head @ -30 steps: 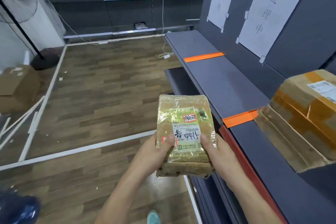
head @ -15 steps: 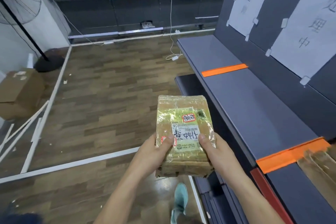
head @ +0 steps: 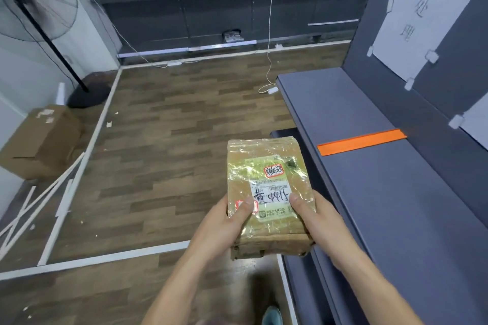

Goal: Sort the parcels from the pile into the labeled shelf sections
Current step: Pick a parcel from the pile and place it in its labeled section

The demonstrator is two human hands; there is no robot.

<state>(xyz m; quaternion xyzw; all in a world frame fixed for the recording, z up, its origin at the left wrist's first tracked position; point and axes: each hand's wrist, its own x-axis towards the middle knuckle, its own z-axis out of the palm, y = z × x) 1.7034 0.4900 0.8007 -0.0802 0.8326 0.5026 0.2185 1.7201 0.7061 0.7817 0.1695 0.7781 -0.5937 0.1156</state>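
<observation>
both hands hold 1 parcel (head: 266, 179) up over the wooden floor (head: 171, 140), just left of the grey shelf (head: 396, 206) and not touching it. the left hand (head: 224, 227) grips its near-left edge, with the thumb laid over a red-edged sticker on top. the right hand (head: 319, 216) grips the near-right edge, its thumb pressing just beside the white label (head: 270, 191). the parcel is a flat brown cardboard pack wrapped in shiny clear tape. its label carries handwritten marks and a barcode, and a 2nd small red-framed sticker sits further up. an orange tape strip (head: 361, 142) crosses the shelf top, to the right of the parcel and slightly beyond it. on the shelf's back panel a white paper sign (head: 422, 13) with handwritten characters hangs above the far section; the corner of another sheet shows at the right edge. at the far left stand a cardboard box (head: 39, 142) and a pedestal fan (head: 34, 0). a white cable (head: 269, 34) hangs down to the floor by the far wall racks.
</observation>
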